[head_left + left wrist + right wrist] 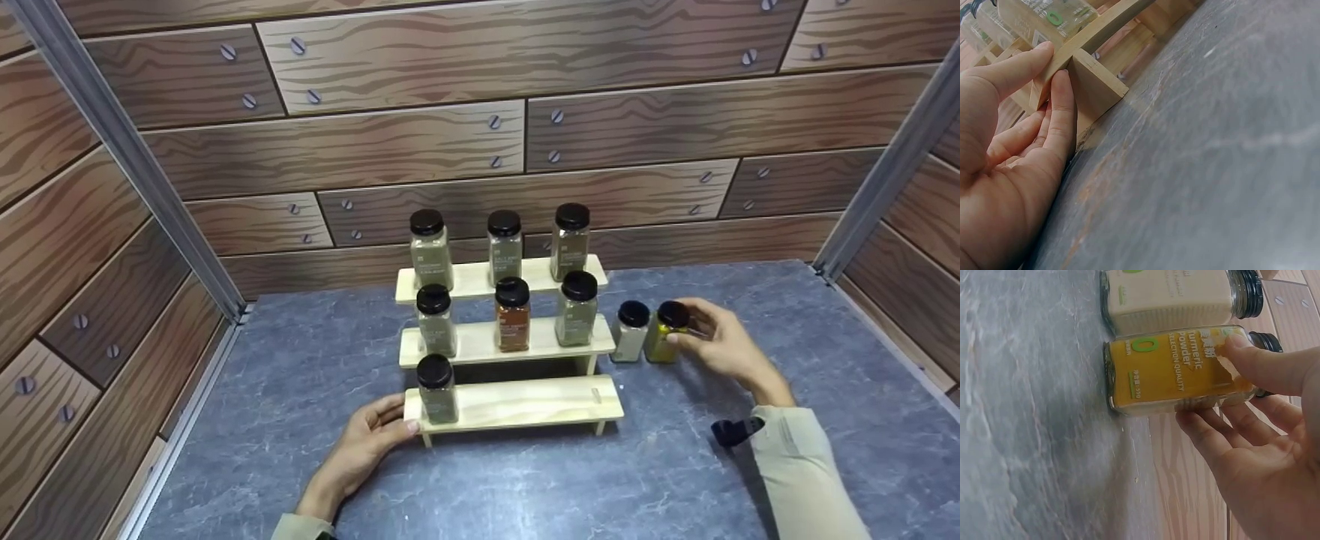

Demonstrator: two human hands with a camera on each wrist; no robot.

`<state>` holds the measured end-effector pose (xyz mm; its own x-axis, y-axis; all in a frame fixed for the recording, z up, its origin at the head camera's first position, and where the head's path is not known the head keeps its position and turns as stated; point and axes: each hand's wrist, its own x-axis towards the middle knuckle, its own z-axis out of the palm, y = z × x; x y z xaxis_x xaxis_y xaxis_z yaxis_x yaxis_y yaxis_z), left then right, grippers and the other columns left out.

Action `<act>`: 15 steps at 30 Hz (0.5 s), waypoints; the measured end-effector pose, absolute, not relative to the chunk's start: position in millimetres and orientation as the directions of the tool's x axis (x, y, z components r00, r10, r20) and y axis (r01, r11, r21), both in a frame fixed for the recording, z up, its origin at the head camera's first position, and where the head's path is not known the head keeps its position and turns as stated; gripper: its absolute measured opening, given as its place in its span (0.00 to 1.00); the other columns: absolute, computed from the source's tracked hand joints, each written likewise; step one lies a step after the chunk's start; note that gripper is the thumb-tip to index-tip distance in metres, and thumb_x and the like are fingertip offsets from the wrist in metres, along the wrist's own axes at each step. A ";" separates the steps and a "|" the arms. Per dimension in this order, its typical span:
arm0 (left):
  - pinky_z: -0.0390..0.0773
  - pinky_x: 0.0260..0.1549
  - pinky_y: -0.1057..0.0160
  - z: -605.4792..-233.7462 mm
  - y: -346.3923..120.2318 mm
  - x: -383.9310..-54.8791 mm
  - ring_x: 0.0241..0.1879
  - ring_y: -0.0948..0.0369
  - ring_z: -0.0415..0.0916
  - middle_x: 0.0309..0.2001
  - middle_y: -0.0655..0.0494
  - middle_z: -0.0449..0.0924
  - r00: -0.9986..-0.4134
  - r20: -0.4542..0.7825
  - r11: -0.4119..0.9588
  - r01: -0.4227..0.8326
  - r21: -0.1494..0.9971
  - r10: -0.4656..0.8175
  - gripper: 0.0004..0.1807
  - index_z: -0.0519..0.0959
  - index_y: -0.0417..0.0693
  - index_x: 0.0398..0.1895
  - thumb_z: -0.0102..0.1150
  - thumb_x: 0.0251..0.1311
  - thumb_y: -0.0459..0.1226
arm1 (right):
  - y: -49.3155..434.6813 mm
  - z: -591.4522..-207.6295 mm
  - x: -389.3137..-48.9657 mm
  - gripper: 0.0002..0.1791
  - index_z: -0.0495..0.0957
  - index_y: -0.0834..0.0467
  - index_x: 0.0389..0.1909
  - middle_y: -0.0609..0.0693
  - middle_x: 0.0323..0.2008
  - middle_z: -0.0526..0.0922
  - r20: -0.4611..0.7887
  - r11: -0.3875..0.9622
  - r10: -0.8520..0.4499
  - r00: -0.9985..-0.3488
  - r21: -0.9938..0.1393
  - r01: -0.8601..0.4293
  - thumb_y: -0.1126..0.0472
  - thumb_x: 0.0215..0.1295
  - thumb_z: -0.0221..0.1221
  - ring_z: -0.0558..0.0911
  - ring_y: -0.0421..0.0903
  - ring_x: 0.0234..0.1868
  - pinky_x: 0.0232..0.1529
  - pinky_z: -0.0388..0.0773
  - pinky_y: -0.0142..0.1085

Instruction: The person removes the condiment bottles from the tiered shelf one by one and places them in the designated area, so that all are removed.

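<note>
My left hand (pixel 365 439) pinches the left end of the lowest step of a pale wooden tiered rack (pixel 525 405). In the left wrist view the thumb lies on the step's upper side, and a fingertip (pixel 1062 79) is under it beside the leg. To the right of the rack, my right hand (pixel 724 345) grips a jar of turmeric powder (pixel 1157 374) with a black lid, the thumb on its front and the fingers at its side. The jar stands upright on the table. Close on its left stands a jar of pale powder (pixel 630 337).
The rack's upper and middle steps carry several black-lidded spice jars, one filled with orange-red spice (pixel 513 322). A single jar (pixel 438 394) stands at the left of the lowest step. Wood-patterned panels (pixel 420 142) wall in the blue-grey table (pixel 300 360).
</note>
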<state>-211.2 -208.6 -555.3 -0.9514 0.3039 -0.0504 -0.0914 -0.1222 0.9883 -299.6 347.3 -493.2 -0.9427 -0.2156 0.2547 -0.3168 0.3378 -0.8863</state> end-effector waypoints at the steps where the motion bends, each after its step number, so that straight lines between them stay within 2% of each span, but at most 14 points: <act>1: 0.84 0.63 0.61 -555.0 -208.6 -211.3 0.57 0.57 0.84 0.68 0.28 0.73 -0.951 -0.049 -0.124 -0.091 0.988 0.305 0.41 0.56 0.17 0.76 0.66 0.68 0.28 | 347.3 -493.3 -300.1 0.31 0.70 0.76 0.68 0.77 0.64 0.75 0.256 0.336 -0.217 -0.942 -0.886 -0.318 0.78 0.64 0.65 0.81 0.24 0.55 0.61 0.77 0.18; 8: 0.84 0.63 0.61 -553.9 -208.7 -211.6 0.57 0.56 0.84 0.69 0.27 0.73 -0.951 -0.050 -0.134 -0.095 0.986 0.305 0.41 0.56 0.17 0.76 0.66 0.68 0.28 | 348.0 -494.3 -301.4 0.31 0.69 0.75 0.69 0.75 0.64 0.76 0.252 0.333 -0.223 -0.942 -0.888 -0.316 0.78 0.65 0.64 0.80 0.25 0.55 0.61 0.76 0.18; 15: 0.84 0.63 0.61 -554.1 -208.5 -210.6 0.57 0.57 0.84 0.68 0.30 0.75 -0.950 -0.048 -0.134 -0.093 0.987 0.309 0.41 0.56 0.17 0.76 0.66 0.68 0.28 | 347.4 -488.0 -298.9 0.38 0.65 0.75 0.73 0.77 0.68 0.73 0.261 0.336 -0.205 -0.943 -0.887 -0.318 0.77 0.63 0.68 0.79 0.23 0.56 0.63 0.74 0.17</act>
<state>-210.6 -208.5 -554.1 -0.9500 0.3086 -0.0479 -0.0933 -0.1340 0.9866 -298.9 347.4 -488.0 -0.9434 -0.2046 0.2609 -0.3180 0.3358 -0.8866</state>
